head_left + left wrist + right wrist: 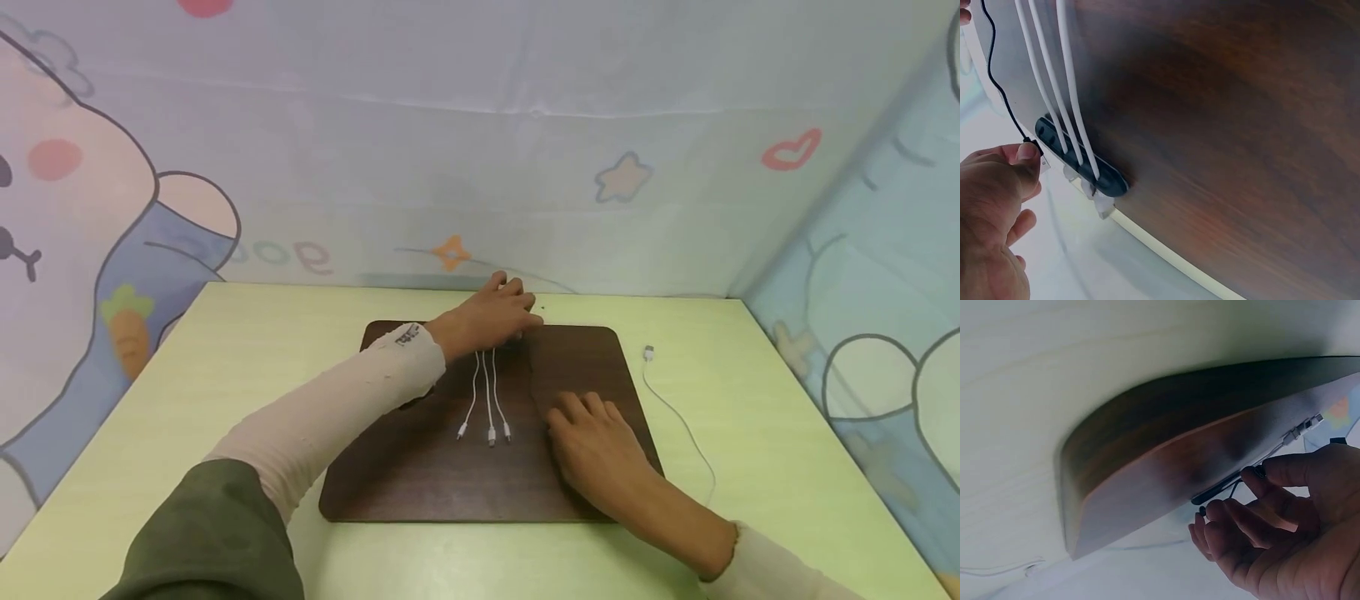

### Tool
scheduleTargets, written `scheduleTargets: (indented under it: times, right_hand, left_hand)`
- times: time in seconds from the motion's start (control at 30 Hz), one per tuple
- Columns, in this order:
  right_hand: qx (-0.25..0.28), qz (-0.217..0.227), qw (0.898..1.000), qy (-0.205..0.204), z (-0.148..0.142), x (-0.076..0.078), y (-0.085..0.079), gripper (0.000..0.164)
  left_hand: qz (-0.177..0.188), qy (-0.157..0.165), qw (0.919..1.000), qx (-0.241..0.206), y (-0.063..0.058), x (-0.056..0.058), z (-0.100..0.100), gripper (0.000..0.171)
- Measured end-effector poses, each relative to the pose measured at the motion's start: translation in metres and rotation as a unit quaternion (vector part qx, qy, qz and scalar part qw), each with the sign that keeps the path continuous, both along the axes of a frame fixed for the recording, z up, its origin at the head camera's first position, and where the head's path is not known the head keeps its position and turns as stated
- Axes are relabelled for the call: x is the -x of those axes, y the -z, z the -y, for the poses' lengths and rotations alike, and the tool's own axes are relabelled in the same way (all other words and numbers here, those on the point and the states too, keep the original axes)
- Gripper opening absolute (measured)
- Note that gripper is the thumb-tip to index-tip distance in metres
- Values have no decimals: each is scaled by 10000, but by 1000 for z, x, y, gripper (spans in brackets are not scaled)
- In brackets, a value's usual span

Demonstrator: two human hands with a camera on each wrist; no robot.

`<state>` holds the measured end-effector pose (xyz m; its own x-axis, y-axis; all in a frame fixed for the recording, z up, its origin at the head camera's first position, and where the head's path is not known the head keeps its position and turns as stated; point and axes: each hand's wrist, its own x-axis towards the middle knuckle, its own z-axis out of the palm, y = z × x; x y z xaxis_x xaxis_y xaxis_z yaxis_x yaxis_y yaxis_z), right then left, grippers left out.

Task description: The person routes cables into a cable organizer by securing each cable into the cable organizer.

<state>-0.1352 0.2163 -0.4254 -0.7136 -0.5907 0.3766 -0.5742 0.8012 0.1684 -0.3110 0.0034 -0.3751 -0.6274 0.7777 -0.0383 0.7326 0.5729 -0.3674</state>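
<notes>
My left hand [491, 317] is over the far edge of a dark brown wooden board [442, 492]. Thumb and finger pinch the USB plug end of a thin black cable [997, 81], beside a black cable clip strip [1110, 180] at the board's edge. Three white cables [1047, 69] sit in the strip, their small plugs [492, 437] lying towards me on the board. Over the board's right half, my right hand [600, 454] pinches the black cable's other end [1259, 470] between thumb and forefinger. The left hand mostly hides the strip in the head view.
A loose white USB cable [686, 421] lies on the pale table [780, 433] to the right of the board. Behind the table hangs a printed cloth wall [450, 158], with another cloth side [862, 250] on the right.
</notes>
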Motion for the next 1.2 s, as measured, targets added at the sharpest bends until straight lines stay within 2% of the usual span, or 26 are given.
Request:
scheduleTargets:
  times: [0.27, 0.43, 0.57, 0.73, 0.9, 1.03, 1.2]
  right_hand:
    - [20, 95, 9999, -89, 4, 1, 1, 11]
    - [21, 167, 9998, -105, 9, 1, 0, 7]
    - [-24, 172, 9998, -98, 12, 2, -1, 6]
    - [-11, 63, 9999, -158, 14, 4, -1, 11]
    - [72, -8, 9996, -265, 15, 5, -1, 12]
    - [140, 75, 9992, -377, 16, 5, -2, 12]
    - [138, 193, 9988, -427, 16, 5, -1, 12]
  left_hand:
    - [-7, 82, 9999, -59, 1, 1, 3, 26]
    - [-315, 333, 9989, -59, 1, 2, 5, 21]
    - [-486, 355, 9981, 130, 2, 4, 6, 22]
    - [-696, 408, 9964, 273, 4, 4, 5, 22]
    - [-1021, 654, 9919, 382, 2, 4, 0, 24]
    - [-1115, 812, 9885, 623, 0, 5, -5, 31]
    - [-1389, 1267, 9769, 1021, -2, 8, -7, 26]
